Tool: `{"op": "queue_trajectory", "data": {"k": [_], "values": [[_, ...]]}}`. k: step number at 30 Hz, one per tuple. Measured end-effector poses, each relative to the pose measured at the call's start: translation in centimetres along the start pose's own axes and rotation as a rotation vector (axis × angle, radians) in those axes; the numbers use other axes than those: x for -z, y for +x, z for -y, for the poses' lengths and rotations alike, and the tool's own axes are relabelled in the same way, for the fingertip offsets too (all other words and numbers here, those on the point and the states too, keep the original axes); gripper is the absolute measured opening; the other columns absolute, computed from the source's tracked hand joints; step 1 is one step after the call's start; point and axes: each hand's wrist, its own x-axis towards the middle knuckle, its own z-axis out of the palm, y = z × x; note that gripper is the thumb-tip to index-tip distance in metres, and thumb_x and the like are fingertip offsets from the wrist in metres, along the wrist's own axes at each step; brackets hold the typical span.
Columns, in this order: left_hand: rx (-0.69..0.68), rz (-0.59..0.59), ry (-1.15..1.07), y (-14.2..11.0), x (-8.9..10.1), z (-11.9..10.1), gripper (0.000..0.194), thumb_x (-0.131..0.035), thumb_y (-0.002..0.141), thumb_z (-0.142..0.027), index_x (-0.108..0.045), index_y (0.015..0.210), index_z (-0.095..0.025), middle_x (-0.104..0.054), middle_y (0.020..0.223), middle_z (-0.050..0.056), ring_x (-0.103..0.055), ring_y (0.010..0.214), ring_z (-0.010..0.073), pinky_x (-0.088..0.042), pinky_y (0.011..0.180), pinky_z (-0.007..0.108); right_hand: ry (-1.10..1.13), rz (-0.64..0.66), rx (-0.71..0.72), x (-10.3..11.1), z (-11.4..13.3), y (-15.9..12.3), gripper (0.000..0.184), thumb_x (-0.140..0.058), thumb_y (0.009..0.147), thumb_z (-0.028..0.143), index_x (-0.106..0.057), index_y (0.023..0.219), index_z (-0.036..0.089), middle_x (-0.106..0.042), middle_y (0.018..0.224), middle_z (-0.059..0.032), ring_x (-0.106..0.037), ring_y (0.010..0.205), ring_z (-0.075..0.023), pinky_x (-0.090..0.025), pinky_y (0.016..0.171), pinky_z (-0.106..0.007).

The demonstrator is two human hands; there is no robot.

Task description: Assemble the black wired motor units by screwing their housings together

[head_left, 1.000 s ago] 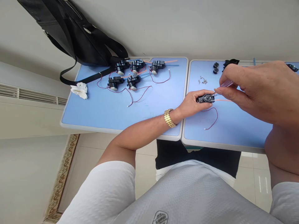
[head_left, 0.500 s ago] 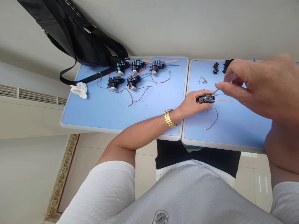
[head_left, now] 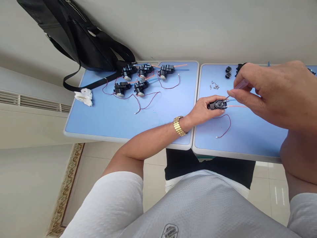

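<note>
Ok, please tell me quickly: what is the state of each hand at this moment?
Left hand: closed, holding a black wired unit.
Right hand: closed, pinching a small screwdriver.

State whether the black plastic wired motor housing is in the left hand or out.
In: the left hand grips the housing between fingers and thumb.

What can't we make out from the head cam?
Head view only:
- tool: tip too small to show what it meets on the unit
- unit's underside: hidden by the left hand
- black part: partly hidden by the right hand
- small parts: too small to identify
- dark item: cut off by the right edge
</note>
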Motion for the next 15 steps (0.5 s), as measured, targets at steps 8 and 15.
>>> {"op": "queue_trajectory", "data": {"k": [8, 15], "values": [[-0.020, 0.002, 0.008, 0.0, 0.1, 0.0, 0.047, -0.086, 0.081, -0.034, -0.082, 0.124, -0.017, -0.081, 0.112, 0.005, -0.074, 0.101, 0.0194, -0.059, 0.096, 0.032, -0.077, 0.103, -0.032, 0.5, 0.6, -0.1, 0.021, -0.045, 0.110, 0.046, -0.060, 0.109, 0.031, -0.058, 0.072, -0.0020, -0.054, 0.067, -0.0259, -0.033, 0.070, -0.043], [-0.031, 0.000, 0.002, 0.0, 0.0, 0.3, 0.046, -0.086, 0.081, -0.032, -0.082, 0.125, -0.018, -0.080, 0.109, 0.004, -0.074, 0.097, 0.0170, -0.060, 0.093, 0.030, -0.057, -0.065, -0.061, -0.6, -0.6, 0.0, 0.040, -0.041, 0.108, 0.063, -0.059, 0.091, 0.031, -0.061, 0.070, -0.0027, -0.047, 0.063, -0.0234, -0.029, 0.067, -0.042]]}}
